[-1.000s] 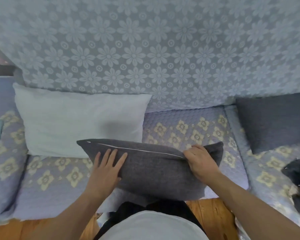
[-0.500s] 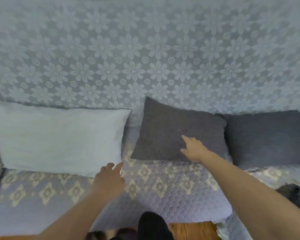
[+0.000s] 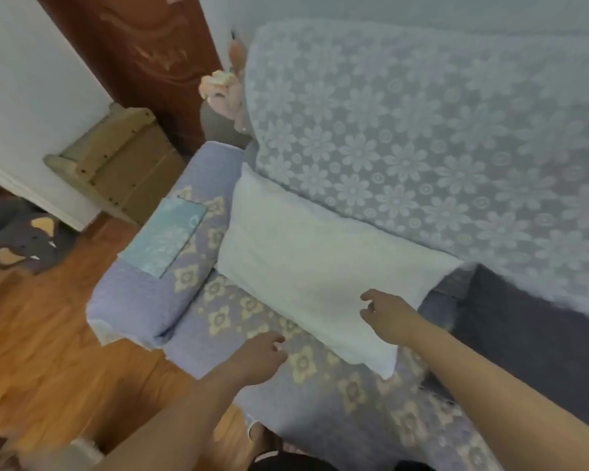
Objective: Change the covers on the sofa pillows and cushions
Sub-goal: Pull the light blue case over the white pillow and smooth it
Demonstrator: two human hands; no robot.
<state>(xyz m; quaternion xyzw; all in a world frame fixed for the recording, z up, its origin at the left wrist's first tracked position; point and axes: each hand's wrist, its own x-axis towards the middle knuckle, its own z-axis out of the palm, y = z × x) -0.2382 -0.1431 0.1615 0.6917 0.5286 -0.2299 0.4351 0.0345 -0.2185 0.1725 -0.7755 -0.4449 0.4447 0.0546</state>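
Note:
A bare white pillow leans against the sofa back, which is draped in a pale flower-lace cloth. My right hand hovers in front of the pillow's lower right part, fingers apart, holding nothing. My left hand hangs over the quilted lilac seat just below the pillow's lower edge, fingers loosely curled and empty. A dark grey covered cushion stands to the right of the white pillow. A folded light-blue cover lies on the sofa's left armrest.
A wooden floor lies left of the sofa. A low wooden shelf stands against the white wall, with a dark red-brown door behind it. A grey toy lies on the floor. Pink soft things sit by the sofa's corner.
The grey cushion was set against the sofa back and let go. My view swung left toward the armrest, and both hands moved over to the white pillow.

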